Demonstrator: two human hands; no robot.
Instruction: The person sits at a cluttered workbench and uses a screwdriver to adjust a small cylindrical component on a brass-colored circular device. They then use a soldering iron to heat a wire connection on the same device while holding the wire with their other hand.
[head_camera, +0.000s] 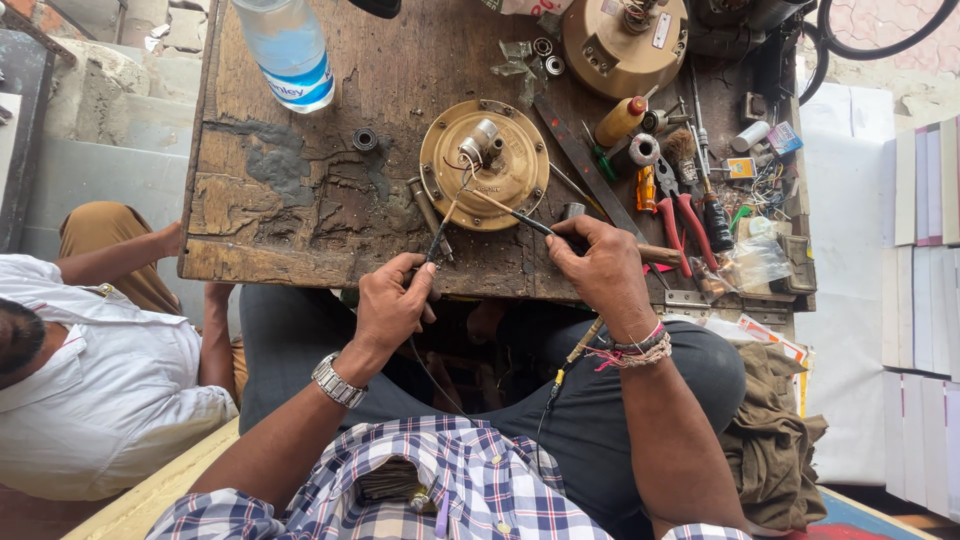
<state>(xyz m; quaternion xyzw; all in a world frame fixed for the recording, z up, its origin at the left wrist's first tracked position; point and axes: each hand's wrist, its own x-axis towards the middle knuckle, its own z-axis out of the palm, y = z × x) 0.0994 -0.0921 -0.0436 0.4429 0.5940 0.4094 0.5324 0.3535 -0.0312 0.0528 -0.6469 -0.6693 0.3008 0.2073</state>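
Across the person's lap stands a worn wooden table (290, 190), its top scarred and patched. On its near half lies a round brass-coloured motor cover (485, 165) with a short shaft at its middle, and a second brass housing (625, 45) sits at the far edge. A clear plastic water bottle (290, 50) stands at the far left. Red-handled pliers (675, 215) lie among small tools on the right. The right hand (605, 270) is closed round a wooden-handled soldering iron (530, 222), whose tip reaches the cover's shaft. The left hand (395, 305) pinches a thin black wire (440, 240) between thumb and fingers; it runs up to the same spot. Another person in a white shirt (100, 380) sits at the left.
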